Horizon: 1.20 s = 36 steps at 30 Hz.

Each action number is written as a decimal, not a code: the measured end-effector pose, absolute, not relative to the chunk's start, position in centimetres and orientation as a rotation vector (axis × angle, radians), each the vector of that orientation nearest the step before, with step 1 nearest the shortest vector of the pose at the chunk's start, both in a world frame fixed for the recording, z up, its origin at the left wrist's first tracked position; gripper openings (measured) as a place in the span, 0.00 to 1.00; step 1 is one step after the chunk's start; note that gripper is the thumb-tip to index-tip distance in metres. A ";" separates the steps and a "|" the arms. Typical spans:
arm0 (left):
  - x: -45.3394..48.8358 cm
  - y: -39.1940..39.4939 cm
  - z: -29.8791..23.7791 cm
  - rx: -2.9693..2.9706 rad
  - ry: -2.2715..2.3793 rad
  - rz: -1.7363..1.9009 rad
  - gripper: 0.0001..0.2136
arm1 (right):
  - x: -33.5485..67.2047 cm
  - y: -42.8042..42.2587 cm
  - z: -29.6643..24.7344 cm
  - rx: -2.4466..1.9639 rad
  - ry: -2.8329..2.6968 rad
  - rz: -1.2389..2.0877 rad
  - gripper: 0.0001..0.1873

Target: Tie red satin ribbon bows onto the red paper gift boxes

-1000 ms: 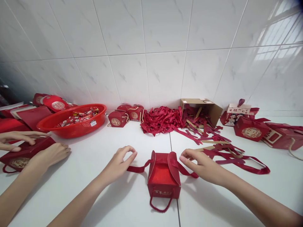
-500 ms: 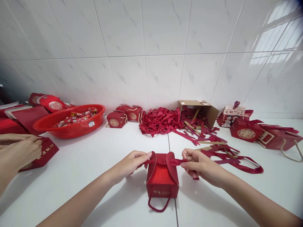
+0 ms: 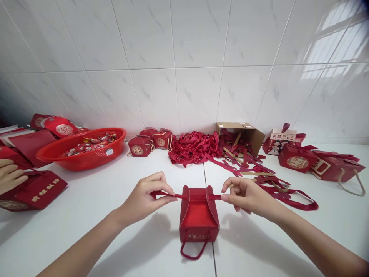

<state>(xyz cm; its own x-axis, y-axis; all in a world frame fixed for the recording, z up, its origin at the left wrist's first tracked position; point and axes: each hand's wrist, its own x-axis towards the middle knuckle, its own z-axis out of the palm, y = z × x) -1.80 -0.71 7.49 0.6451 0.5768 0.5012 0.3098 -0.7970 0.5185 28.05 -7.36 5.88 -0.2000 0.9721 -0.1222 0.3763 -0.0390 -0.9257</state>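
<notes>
White table [image 3: 250, 248], dark seam [image 3: 214, 261]; directly on it I log red boxes [image 3: 199, 215], basin [image 3: 86, 162], ribbons [image 3: 193, 149], carton [image 3: 257, 140].

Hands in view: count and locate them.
3: the left hand and right hand pinch the ribbon on either side of the front box; a co-worker's hand is at the left edge. Another may be hidden.

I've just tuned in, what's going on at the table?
The left hand and right hand each pinch a ribbon, one on either side of a red box. The ribbon is stretched straight across the box's top flaps, with no knot visible. At far left, a co-worker's hand is at another box.
</notes>
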 end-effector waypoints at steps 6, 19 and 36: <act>-2.0 -0.4 6.7 2.933 0.343 1.343 0.11 | 27.6 -7.2 5.7 -1.526 -1.670 1.266 0.19; -3.3 -0.9 1.6 2.555 0.895 0.912 0.10 | 28.1 -7.6 2.4 -1.574 -1.845 1.057 0.20; -1.7 -5.9 1.5 1.505 1.321 0.648 0.17 | 25.1 -11.2 -0.9 -1.444 -1.301 1.424 0.27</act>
